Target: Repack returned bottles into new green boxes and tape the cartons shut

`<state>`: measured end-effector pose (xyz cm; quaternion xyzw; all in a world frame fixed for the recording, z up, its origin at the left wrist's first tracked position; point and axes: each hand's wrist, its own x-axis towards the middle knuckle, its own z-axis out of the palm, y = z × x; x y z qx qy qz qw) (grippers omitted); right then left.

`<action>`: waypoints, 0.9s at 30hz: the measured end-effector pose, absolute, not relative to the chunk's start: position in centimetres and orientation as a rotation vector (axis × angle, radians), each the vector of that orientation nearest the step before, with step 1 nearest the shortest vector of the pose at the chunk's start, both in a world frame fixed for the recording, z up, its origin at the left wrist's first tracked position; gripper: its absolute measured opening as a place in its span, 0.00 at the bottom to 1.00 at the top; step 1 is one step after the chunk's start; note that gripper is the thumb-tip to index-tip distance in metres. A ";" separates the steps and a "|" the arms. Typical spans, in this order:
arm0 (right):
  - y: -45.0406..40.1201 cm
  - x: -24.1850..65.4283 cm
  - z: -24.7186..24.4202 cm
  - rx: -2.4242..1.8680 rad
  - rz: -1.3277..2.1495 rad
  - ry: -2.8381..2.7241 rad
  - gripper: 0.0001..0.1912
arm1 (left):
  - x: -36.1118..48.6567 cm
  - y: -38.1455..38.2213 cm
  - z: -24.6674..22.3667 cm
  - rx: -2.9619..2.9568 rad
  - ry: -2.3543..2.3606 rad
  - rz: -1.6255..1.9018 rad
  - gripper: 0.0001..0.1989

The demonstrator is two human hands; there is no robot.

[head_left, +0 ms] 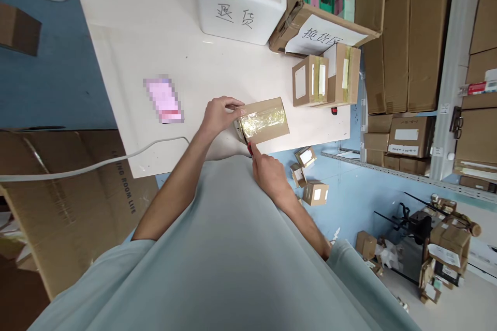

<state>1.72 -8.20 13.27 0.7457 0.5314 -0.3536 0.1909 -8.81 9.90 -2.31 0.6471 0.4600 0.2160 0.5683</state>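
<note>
A small cardboard box (276,108) with a strip of shiny clear tape (264,120) along its top lies near the front edge of the table. My left hand (218,115) grips its left end, thumb and fingers closed on the edge there. In my right hand (268,171) is a red utility knife (250,149), the forefinger stretched along it. The knife is at the box's near left corner, where a dark gap shows along the left edge. Its blade is too small to make out, and my fist hides most of its handle.
On the white table (128,62) are a pixelated pink object (165,99), a white foam bin (236,15), an open carton (330,23) and two taped boxes (309,80). A white cable (93,166) crosses the left edge. Several small boxes (315,193) lie on the blue floor.
</note>
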 end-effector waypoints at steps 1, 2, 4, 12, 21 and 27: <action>-8.5 2.0 13.7 2.119 -1.006 1.496 0.35 | -8.9 9.9 -2.3 1.528 1.083 0.500 0.14; -8.8 2.5 14.1 2.153 -1.021 1.499 0.34 | -9.0 9.8 -2.2 1.539 1.092 0.490 0.15; -9.6 3.8 15.0 2.269 -1.043 1.502 0.33 | -9.0 9.4 -1.8 1.584 1.132 0.474 0.15; -11.3 11.6 13.3 2.905 -0.859 1.453 0.35 | -1.7 5.3 1.6 2.007 0.895 0.581 0.16; -9.1 14.6 10.9 2.691 -0.937 1.568 0.35 | 1.6 2.6 -1.3 2.054 0.822 0.572 0.19; -7.1 14.4 10.8 2.473 -0.869 1.495 0.35 | 1.4 2.6 -1.5 2.070 0.843 0.582 0.18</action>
